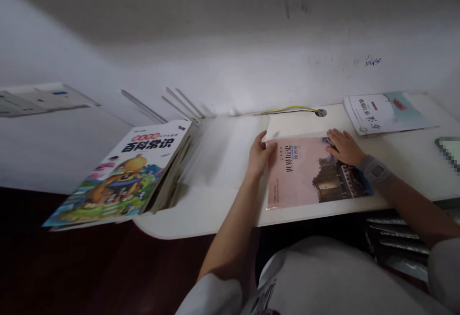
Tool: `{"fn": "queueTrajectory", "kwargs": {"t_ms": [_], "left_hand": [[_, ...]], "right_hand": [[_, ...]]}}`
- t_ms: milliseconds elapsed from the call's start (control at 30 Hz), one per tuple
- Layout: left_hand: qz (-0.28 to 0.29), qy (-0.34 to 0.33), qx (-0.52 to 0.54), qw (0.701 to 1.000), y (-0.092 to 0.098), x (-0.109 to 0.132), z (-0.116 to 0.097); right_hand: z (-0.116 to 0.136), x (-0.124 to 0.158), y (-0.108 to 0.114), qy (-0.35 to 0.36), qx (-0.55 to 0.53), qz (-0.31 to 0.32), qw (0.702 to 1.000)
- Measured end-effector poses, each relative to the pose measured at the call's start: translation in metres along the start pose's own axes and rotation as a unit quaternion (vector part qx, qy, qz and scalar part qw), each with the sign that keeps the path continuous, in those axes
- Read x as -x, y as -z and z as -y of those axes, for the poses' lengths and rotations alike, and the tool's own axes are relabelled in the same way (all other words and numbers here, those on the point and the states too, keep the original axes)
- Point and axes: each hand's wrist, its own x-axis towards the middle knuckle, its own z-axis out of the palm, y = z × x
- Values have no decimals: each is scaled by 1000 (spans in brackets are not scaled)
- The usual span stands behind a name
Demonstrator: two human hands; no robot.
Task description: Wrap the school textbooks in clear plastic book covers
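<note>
A pink book [293, 180] with a castle picture on its cover lies on the white desk, close to the front edge. At its left edge is my left hand [258, 154], thumb on the cover and forefinger apart from it near the back corner. My right hand [345, 147], a grey band on its wrist, lies on the upper right part of the same cover with its fingers spread. Nothing shows inside either hand. A blurred, see-through pale sheet or cover [223, 152] is left of the book; what it is I cannot make out.
A stack of books with a colourful picture-book [125, 176] on top sits at the left end, reaching past the desk edge. Another book [384, 111] lies at the back right. A yellow cable [291, 108] runs into a hole by the wall. The desk's front-left corner [158, 228] is rounded.
</note>
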Motion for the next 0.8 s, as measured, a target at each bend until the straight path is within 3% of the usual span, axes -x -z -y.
{"fn": "queueTrajectory", "kwargs": {"t_ms": [133,233,400,600,800], "left_hand": [[102,-18,-1,995,5,-8,-19],[131,19,18,991,8,-11,-28],[118,42,22,992,14,-7,-29],[109,50,41,992,21,-3,-26],[84,38,-40,995,19,-9,-18]], "right_hand": [[10,-23,5,53,-44,4,998],[16,-37,7,82,-79,-8,994],[10,-39,14,93,-100,-28,990],[-22,-16,26,50,-121,-53,990],[-44,-7,38,-5,-197,-2,980]]}}
